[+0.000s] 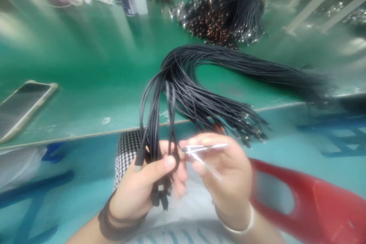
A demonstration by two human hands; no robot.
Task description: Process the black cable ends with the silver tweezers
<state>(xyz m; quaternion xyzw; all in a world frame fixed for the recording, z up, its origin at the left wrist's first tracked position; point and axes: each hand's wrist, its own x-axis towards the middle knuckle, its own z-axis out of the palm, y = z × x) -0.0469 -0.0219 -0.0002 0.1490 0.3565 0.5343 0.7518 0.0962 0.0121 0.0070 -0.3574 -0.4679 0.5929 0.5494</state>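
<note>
Room leftward — red plastic stool (300, 198) crowding right hand (228, 175)

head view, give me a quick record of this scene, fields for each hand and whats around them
left hand: grips a bundle of black cables near their connector ends
right hand: pinches a thin metal tool, blurred, right beside the bundle
surface: green table top
on table, left: smartphone in a beige case
on table, far side: heap of black cables
below right: red plastic object, beside the right hand
</note>
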